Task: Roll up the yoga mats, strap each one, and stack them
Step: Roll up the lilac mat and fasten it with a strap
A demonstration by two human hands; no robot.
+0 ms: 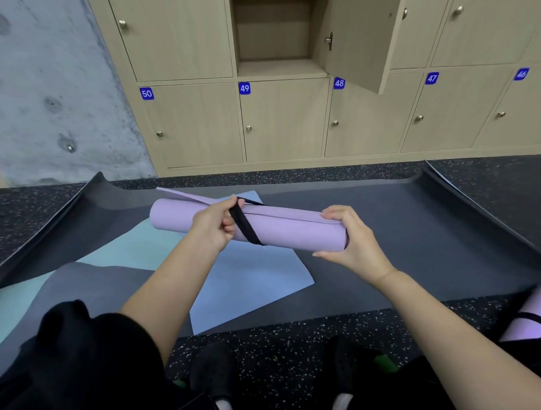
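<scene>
Leftmost, on the floor: teal mat (134,245) lying flat, partly under a dark mat (403,230) with both short ends curling up; blue mat (251,283) spread at an angle over them.

Moving in: left hand (215,221), clenched on a black strap (245,224), pinching it at the top of the roll. Strap wound slantwise round the rolled purple mat (288,227), roughly a third along from its left end.

Roll itself: appears lifted clear of the flat mats, between the two hands, long axis running from far-left to near-right. Loose outer flap lifting at the far-left end; not yet cinched tight, by the look of it.

Next along: right hand (354,238), grasping the roll's right end, fingers curled over the top. Probably steadies the roll against the pull.

Judged step: strapping, first band. Turns on this: strap directly at the left hand, so tightening falls to that side; right end bare, right hand nearer for any second band.

Far right, low: second purple roll (537,311), already strapped, well apart from the held one. Likely base for stacking.
</scene>
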